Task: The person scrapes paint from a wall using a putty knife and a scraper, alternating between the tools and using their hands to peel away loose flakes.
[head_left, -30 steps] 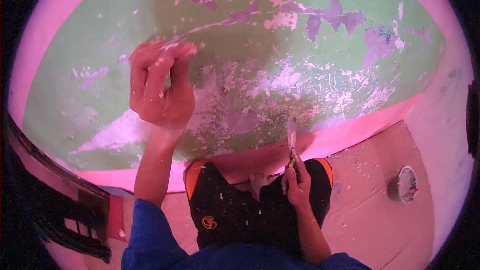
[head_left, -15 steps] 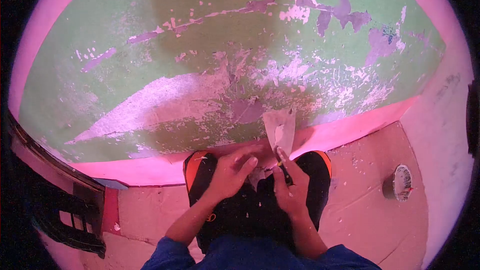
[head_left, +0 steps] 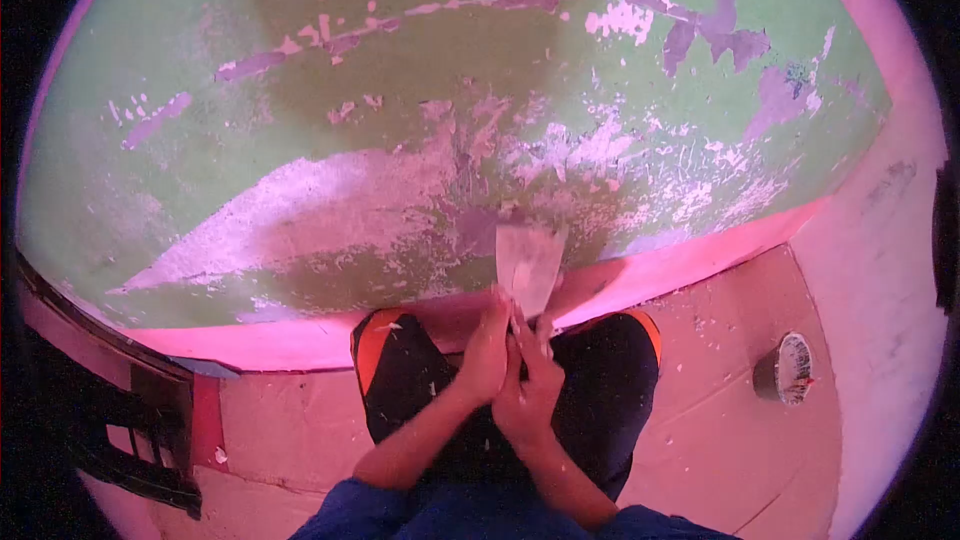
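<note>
A scraper with a broad, pale, flared blade points up toward the wall, its blade edge overlapping the peeled paint in this view. My right hand is closed round its handle, which the fingers mostly hide. Pressed in from the left, my left hand is closed at the base of the blade, its fingertips against the scraper. In front of both hands rises the green wall, with large whitish and purplish patches where paint has flaked off.
To the right, a small tub with white residue inside stands on the brownish floor covering. A pink band runs along the wall's foot. Paint flakes dot the floor and my dark trousers. A dark slatted object is at left.
The scraper and my right hand have moved left. My left hand has come in from beside it and closed at the blade's base. The view has shifted slightly.
</note>
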`<action>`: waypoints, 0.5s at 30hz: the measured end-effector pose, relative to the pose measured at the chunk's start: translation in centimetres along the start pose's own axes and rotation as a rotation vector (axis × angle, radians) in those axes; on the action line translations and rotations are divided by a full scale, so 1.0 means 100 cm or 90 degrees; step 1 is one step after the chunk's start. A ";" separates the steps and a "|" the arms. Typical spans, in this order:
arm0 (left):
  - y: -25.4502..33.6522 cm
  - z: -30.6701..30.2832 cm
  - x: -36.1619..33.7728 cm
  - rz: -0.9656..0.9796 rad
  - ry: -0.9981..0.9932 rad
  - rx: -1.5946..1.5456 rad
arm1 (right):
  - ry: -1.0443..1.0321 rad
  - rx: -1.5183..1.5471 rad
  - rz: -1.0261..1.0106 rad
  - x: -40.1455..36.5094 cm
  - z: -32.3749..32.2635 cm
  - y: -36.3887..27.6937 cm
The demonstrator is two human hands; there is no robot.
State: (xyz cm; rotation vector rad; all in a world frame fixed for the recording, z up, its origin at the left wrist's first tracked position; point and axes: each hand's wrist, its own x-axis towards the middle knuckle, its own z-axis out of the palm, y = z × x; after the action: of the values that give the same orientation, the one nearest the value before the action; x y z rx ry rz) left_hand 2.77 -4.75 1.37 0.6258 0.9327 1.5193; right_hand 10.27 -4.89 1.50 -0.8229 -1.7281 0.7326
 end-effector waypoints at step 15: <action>0.059 0.039 0.047 0.044 0.003 0.164 | 0.078 0.211 0.109 0.059 0.000 -0.016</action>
State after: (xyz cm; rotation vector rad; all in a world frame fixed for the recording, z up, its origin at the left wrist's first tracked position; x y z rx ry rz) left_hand 1.96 0.69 7.83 0.8468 1.1315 1.4738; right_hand 8.61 -1.04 5.99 -0.7728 -1.3896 1.0300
